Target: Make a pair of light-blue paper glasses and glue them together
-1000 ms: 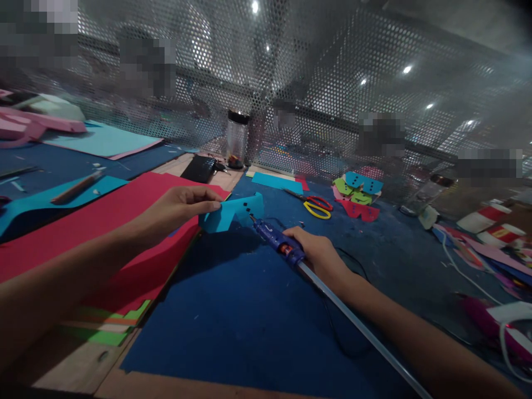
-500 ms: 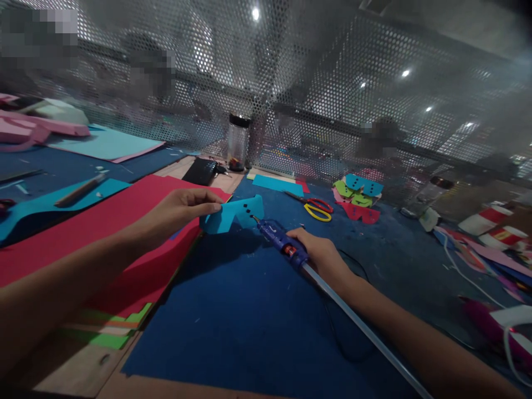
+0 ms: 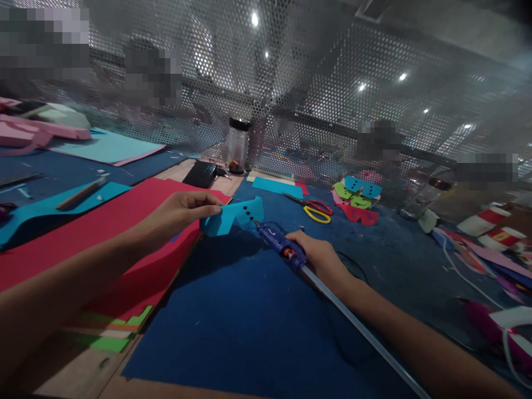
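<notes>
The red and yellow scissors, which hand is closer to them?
Right. The right hand, on the glue gun, is on the near side of the scissors; the left hand, pinching blue paper, is farther off to their left.

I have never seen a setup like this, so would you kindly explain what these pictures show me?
There is no machine here: these are a person's two bare hands, and every picture comes from one camera worn on that person's head, looking forward and down.

The left hand pinches a blue paper cutout with black dots. The right hand holds a blue glue gun, a long translucent rod sticking out behind. Its tip is at the cutout; whether they touch is hard to tell.

On the dark blue surface beyond lie scissors and a pile of colourful cutouts. Red sheets lie under the left arm.
</notes>
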`<state>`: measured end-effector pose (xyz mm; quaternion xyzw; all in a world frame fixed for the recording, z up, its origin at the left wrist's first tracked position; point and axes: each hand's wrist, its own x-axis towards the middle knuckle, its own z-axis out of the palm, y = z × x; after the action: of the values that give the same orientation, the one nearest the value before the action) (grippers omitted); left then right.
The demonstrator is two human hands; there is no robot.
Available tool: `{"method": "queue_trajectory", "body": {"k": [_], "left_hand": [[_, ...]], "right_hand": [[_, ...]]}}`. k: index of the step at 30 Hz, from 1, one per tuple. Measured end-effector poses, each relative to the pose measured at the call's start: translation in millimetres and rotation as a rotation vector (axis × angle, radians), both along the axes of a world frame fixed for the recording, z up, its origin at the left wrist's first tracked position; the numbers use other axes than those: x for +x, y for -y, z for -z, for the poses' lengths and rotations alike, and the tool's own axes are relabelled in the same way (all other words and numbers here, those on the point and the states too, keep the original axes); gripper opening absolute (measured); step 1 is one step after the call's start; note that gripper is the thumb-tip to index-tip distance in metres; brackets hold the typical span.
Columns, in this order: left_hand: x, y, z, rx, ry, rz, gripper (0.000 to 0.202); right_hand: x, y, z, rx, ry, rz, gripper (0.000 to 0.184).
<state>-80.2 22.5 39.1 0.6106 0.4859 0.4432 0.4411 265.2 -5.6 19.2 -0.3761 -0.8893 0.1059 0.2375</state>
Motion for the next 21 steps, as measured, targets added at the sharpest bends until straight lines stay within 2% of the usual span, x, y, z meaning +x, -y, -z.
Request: {"method": "queue_trajectory", "body": {"k": [21], "left_hand": [[1.0, 1.1, -1.7, 0.023, -0.032, -0.023, 0.027]], "right_hand": [[-1.7, 2.3, -4.8, -0.029, -0.002, -0.017, 0.028]]}}
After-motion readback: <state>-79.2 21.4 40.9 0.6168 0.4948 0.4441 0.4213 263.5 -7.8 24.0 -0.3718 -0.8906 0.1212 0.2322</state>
